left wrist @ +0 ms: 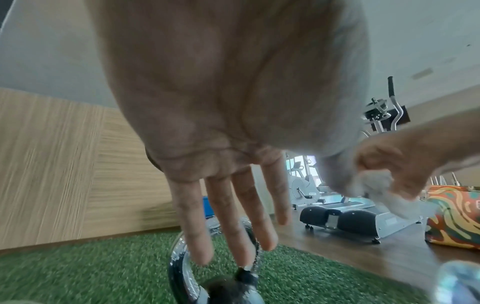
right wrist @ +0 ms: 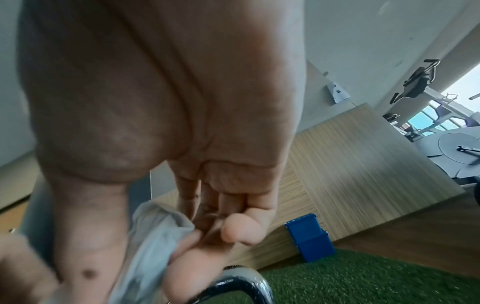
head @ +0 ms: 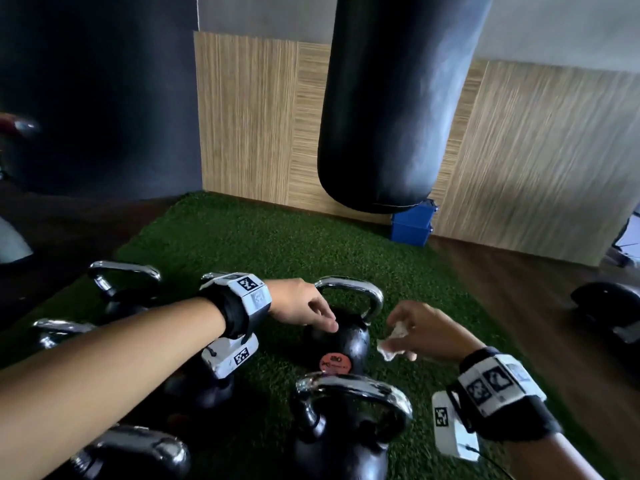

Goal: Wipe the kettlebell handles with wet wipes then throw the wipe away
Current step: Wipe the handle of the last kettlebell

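Nearest kettlebell (head: 346, 427) waits at six o'clock. Centre kettlebell (head: 337, 337) sits upright on the turf (head: 225, 237), chrome handle (head: 356, 289) up. Left hand (head: 301, 304), fingers relaxed and straight, touches its body at nine o'clock, likely steadying it. Right hand (head: 424, 329) at three o'clock pinches the crumpled wipe (head: 393, 341), poised beside the handle. Punchbag (head: 398, 98) hangs at twelve.
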